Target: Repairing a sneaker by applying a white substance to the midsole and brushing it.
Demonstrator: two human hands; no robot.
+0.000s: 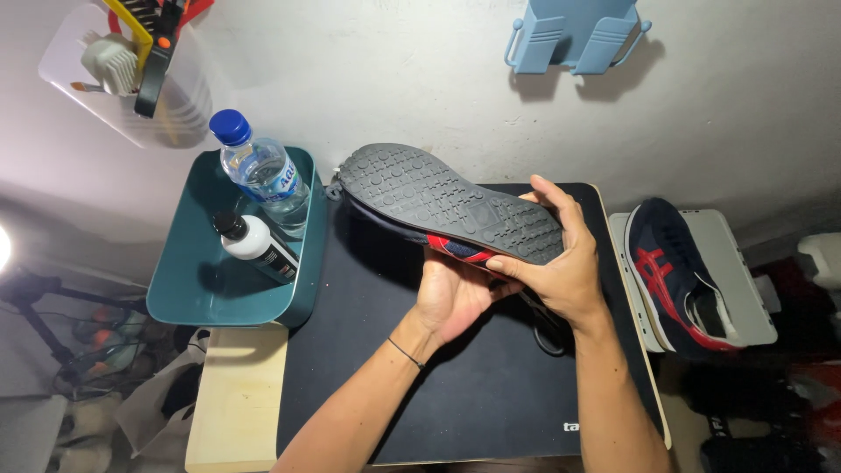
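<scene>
I hold a navy sneaker with red stripes upside down above the black mat, its dark grey patterned sole facing up. My left hand supports it from underneath, near the heel side. My right hand grips the heel end, thumb along the sole edge and fingers wrapped over the top. A black lace hangs below my right hand. The matching sneaker lies upright on a grey tray to the right.
A teal tray at the left holds a clear water bottle with a blue cap and a small white bottle with a black cap. A white wall basket with brushes and a blue wall holder hang above.
</scene>
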